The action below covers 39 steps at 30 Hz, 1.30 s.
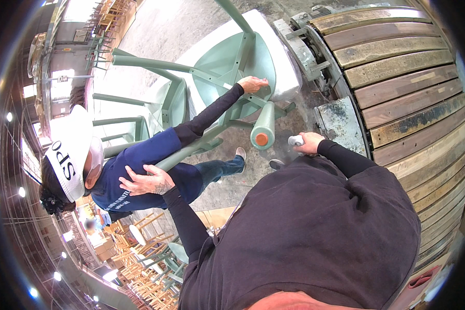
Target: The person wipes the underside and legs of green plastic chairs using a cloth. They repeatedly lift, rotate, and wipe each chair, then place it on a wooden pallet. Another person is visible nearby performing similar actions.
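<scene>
My left hand is raised with its fingers spread, holding nothing. It shows against a co-worker's blue shirt, beside the end of a green chair part; whether it touches either I cannot tell. My right hand is closed around a small pale grey, rounded object, mostly hidden by the fingers. Ahead, a green chair lies upside down on a white surface. One rounded green piece with an orange end points toward me. The co-worker's hand is at the chair's underside.
At my right runs a wooden slatted conveyor with metal machinery along its edge. The co-worker in a white cap stands close on my left. More green chairs stand beyond, and many wooden chair frames fill the lower left.
</scene>
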Tool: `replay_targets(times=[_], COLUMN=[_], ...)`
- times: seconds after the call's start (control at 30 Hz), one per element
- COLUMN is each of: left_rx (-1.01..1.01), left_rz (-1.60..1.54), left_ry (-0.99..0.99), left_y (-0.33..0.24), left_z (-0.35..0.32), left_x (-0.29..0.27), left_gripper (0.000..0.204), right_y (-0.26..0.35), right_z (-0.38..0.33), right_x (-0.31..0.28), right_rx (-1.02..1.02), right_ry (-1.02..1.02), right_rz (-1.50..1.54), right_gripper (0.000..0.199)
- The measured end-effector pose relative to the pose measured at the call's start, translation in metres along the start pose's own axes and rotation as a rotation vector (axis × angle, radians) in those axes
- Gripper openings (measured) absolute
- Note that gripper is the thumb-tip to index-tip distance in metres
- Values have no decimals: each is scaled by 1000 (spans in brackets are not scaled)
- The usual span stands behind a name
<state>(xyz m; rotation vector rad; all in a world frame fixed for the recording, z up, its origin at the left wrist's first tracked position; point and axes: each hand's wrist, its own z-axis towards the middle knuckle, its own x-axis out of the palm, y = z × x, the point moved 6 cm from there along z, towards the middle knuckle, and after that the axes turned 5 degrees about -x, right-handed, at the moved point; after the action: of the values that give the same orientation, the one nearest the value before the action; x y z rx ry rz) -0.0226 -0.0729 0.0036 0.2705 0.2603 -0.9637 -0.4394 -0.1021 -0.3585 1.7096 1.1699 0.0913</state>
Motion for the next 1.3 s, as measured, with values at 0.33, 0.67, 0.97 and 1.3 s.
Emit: replay_targets(times=[0.33,0.67,0.97,1.3], left_rx=[13,12,-4,-14], left_rz=[18,34,31,37], left_ry=[-4,-4,9,44], left_y=[0,0,-3,-8], left_z=[0,4,5,1], left_x=[3,7,10,8], left_gripper=[50,51,52,57], right_y=[1,6,3,1], right_z=[5,6,9,9], right_x=[-3,-6,-7,-6], right_rx=[8,-4,-5,-4], right_ry=[27,4,-4,-6], right_rz=[-16,-10,-6,-30], right_gripper=[65,63,60,62])
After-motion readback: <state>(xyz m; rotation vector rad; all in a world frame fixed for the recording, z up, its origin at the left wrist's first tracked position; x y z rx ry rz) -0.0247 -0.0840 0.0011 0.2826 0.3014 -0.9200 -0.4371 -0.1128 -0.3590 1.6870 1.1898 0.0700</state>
